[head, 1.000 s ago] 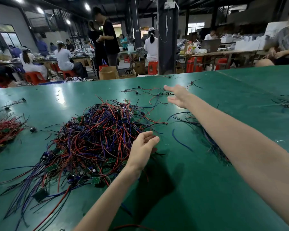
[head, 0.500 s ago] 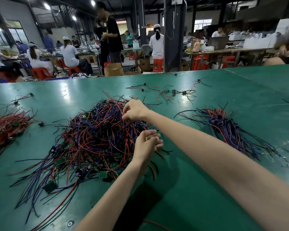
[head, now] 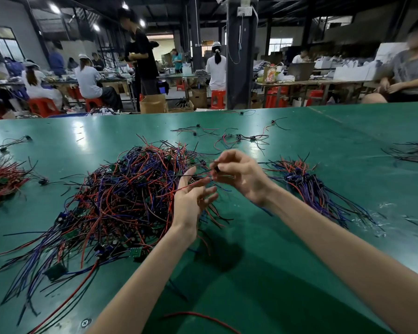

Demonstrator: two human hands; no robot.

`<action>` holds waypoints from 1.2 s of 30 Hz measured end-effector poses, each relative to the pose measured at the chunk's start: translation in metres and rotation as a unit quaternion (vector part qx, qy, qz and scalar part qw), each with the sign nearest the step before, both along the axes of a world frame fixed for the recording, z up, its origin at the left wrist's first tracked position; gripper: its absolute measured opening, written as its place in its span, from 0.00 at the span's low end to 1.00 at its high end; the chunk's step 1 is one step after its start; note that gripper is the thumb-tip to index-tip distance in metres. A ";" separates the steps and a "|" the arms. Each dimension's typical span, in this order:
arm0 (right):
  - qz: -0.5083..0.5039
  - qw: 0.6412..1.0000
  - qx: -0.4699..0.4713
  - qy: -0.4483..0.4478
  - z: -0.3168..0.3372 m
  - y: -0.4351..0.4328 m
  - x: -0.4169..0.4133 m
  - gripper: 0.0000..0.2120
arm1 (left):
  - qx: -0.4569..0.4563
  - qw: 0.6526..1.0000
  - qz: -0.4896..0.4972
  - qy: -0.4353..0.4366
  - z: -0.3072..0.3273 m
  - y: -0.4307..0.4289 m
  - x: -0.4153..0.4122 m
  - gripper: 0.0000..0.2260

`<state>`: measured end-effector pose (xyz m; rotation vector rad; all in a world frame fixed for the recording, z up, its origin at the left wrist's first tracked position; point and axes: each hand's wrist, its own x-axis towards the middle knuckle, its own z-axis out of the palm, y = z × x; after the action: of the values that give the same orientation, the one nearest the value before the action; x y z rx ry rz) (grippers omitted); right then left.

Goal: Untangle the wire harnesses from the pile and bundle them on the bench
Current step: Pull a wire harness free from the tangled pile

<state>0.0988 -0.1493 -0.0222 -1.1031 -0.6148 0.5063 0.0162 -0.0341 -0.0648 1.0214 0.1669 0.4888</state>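
We see right hand (head: 241,175) raised beside pile (head: 121,201), fingers pinching a harness (head: 216,169); left hand (head: 191,201) palm-up, fingers spread. Wire ends blurred.

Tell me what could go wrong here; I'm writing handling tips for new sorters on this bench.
The right hand pinches a harness whose wires run back over the open left hand into the tangled pile; a hard pull could drag neighbours along or strain a small green board. Swinging it right could snag the sorted bundle.
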 end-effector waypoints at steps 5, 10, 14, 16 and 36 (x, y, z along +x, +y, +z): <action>-0.006 0.999 -0.025 0.023 -0.038 -0.018 -0.003 0.12 | 0.065 0.997 -0.034 0.013 -0.002 -0.013 -0.007 0.08; -0.038 0.997 -0.067 -0.002 -0.049 -0.025 -0.007 0.14 | 0.087 0.994 -0.058 0.023 -0.007 -0.016 -0.006 0.06; -0.089 0.994 -0.066 0.007 -0.049 -0.030 -0.007 0.18 | 0.103 0.994 -0.034 0.015 -0.011 -0.019 -0.005 0.06; -0.111 0.992 -0.060 0.020 -0.049 -0.032 -0.007 0.20 | 0.113 0.993 -0.035 0.005 -0.014 -0.019 -0.006 0.07; -0.126 0.988 -0.058 0.072 -0.048 -0.038 -0.002 0.18 | 0.355 0.934 -0.028 -0.013 -0.024 -0.016 -0.007 0.15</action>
<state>0.0965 -0.1874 -0.0705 -1.2227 -0.3173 0.4015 0.0091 -0.0505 -0.0886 1.7224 -0.0756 0.5203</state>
